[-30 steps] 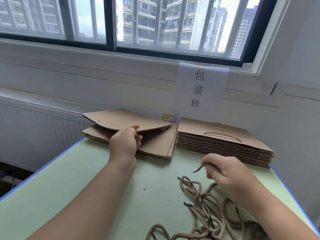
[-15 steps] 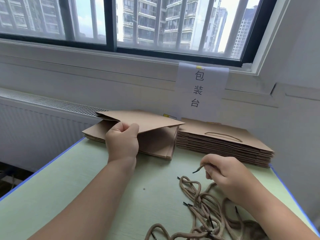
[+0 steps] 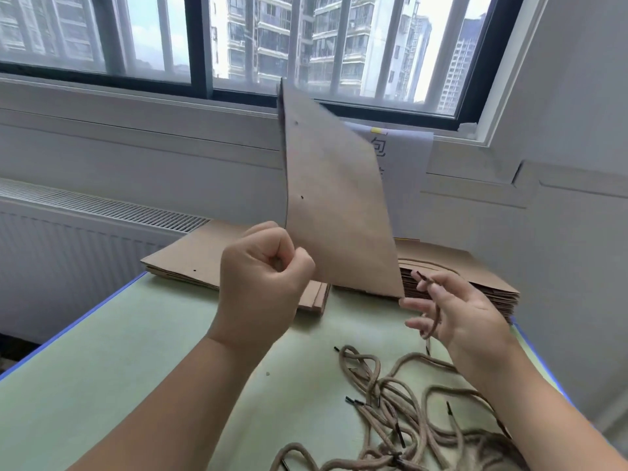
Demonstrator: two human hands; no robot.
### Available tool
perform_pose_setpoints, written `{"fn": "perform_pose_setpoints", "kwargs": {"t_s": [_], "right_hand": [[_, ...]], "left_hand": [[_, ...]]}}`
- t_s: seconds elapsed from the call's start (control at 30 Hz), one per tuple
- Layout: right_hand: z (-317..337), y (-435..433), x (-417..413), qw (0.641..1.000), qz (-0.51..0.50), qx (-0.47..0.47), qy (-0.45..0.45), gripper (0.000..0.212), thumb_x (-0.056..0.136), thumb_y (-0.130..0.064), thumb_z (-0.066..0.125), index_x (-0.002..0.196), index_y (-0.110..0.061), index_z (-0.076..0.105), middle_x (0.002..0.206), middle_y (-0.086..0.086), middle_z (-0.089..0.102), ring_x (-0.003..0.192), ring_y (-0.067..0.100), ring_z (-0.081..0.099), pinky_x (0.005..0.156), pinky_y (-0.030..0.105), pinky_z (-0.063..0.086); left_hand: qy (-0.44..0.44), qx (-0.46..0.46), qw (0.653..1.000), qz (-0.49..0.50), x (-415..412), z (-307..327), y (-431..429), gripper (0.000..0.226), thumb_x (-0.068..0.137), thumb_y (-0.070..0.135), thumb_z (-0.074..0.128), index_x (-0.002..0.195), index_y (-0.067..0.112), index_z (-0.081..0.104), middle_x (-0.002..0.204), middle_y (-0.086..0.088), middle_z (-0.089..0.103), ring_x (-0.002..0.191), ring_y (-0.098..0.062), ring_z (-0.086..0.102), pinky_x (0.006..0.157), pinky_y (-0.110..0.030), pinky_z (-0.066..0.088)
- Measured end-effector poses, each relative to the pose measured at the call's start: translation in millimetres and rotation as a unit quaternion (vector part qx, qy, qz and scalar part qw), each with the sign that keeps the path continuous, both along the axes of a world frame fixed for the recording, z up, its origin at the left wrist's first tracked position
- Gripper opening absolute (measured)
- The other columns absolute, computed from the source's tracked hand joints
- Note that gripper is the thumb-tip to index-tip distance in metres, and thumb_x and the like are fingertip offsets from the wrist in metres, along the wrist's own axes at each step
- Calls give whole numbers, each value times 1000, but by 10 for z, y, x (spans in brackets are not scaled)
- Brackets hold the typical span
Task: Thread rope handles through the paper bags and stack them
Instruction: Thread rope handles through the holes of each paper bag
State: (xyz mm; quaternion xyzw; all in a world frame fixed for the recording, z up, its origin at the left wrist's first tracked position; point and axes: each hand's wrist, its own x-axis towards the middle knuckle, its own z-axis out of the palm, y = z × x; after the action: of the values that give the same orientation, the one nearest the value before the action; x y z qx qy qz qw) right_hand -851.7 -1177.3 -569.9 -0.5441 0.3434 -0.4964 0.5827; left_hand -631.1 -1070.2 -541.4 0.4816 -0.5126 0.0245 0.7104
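Curled fingers of the left hand pinch a flat brown paper bag by its lower corner, holding it tilted in the air above the green surface. The right hand, its other fingers loosely spread, holds one rope handle near its dark tip. We judge threading is about to begin: that tip must find the two punched holes along the bag's edge.

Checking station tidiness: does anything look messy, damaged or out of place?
Only the rope handles, tangled in a heap on the table's near right. The left bag stack and right bag stack lie fairly square; the lifted paper bag looks undamaged.
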Motion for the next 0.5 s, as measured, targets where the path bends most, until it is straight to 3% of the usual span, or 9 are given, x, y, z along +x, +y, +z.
{"fn": "perform_pose_setpoints", "kwargs": {"t_s": [0.17, 0.27, 0.37, 0.43, 0.5], "right_hand": [[49, -28, -33, 998, -7, 40, -42, 26, 105, -5, 43, 92, -17, 61, 84, -8, 68, 76, 20, 70, 63, 33, 54], [32, -59, -55, 997, -6, 52, -49, 27, 105, -6, 44, 91, -19, 62, 89, -4, 68, 71, 18, 67, 65, 35, 48], [34, -78, -61, 996, -17, 48, -71, 27, 104, -5, 42, 91, -17, 62, 86, -4, 64, 64, 17, 64, 64, 36, 46], [58, -66, -61, 995, -35, 38, -84, 26, 105, -3, 40, 91, -15, 59, 85, -5, 64, 62, 18, 61, 61, 36, 44], [82, -46, -68, 995, -56, 16, -84, 26, 105, -1, 40, 91, -13, 59, 85, -5, 62, 61, 18, 60, 56, 33, 44]], "left_hand": [[-66, 7, 998, -24, 4, -28, -11, 40, 75, -5, 61, 52, 10, 31, 58, 3, 30, 56, -9, 31, 55, -19, 25], [-103, 4, 994, -35, 16, -49, -20, 38, 75, -6, 63, 53, 9, 35, 59, 1, 36, 56, -11, 37, 55, -21, 28], [-142, 22, 989, -32, 21, -77, -44, 37, 77, -5, 66, 59, 11, 37, 61, -1, 41, 60, -21, 42, 55, -32, 33], [-141, 47, 989, -21, 35, -92, -56, 41, 80, -7, 69, 67, 16, 37, 63, 5, 43, 63, -19, 43, 58, -28, 38], [-118, 80, 989, -28, 56, -102, -43, 33, 83, -5, 71, 81, 19, 48, 69, 9, 54, 68, -14, 55, 68, -26, 52]]}}
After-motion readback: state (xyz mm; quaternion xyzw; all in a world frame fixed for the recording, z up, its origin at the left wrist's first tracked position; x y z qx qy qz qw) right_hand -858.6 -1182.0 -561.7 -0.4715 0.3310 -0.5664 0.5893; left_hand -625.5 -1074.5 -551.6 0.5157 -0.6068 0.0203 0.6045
